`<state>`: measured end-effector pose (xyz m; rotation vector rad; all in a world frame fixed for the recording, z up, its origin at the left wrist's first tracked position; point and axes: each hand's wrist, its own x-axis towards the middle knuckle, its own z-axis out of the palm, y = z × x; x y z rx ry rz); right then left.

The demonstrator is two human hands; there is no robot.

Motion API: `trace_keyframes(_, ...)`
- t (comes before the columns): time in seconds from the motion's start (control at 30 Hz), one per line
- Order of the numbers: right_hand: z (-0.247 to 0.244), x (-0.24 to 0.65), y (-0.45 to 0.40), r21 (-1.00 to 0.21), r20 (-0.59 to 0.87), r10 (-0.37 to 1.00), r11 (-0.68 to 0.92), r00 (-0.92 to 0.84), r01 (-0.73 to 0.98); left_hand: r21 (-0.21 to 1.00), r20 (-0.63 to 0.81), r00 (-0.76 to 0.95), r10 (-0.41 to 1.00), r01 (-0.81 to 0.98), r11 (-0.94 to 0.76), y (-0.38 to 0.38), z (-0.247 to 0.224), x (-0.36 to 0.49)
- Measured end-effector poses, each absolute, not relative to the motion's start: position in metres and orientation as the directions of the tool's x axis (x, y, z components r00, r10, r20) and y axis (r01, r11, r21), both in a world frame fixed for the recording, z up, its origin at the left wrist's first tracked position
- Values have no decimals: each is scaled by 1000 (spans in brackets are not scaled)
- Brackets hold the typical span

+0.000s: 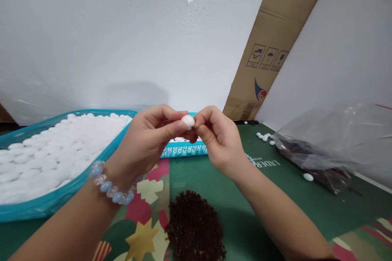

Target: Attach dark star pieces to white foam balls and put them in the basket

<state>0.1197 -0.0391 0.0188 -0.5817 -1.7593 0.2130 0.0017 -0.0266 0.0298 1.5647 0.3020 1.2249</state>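
Between the thumb and fingers of my left hand [147,132] is a small white ball [188,122], smooth and rounded like foam. My right hand [219,136] pinches at the ball's right side, fingertips pressed together. A tiny dark bit seems to show at those fingertips, too small to name. Below the hands lies a heap of small dark brown pieces [197,228] on the patterned table cover. To the left, a large blue tray [119,142] is filled with similar white balls [61,147]. Partly hidden behind my hands stands a blue perforated basket [186,149] with white and dark contents.
A clear plastic bag [330,142] with dark brown material lies at the right, with several loose white balls [265,136] beside it. One more white ball [308,177] rests in front of the bag. A white board [128,40] and cardboard [269,36] rise at the back.
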Motion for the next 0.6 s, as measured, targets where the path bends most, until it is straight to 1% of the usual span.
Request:
trace_keyframes(0.1, 20, 120, -44, -425, 867, 475, 862, -148, 276, 813, 561, 411, 718, -438, -385, -32, 31, 5)
trace_keyframes(0.2, 21, 119, -49, -436, 867, 484, 853, -123, 287, 789, 591, 374, 715, -453, -415, -37, 33, 7)
trace_keyframes(0.43, 21, 116, -53, -446, 863, 503, 806, -52, 390, 742, 665, 338, 666, -401, -537, -41, 30, 9)
trace_keyframes(0.6, 20, 117, -52, -471, 850, 525, 793, -39, 386, 721, 692, 342, 635, -357, -593, -37, 30, 3)
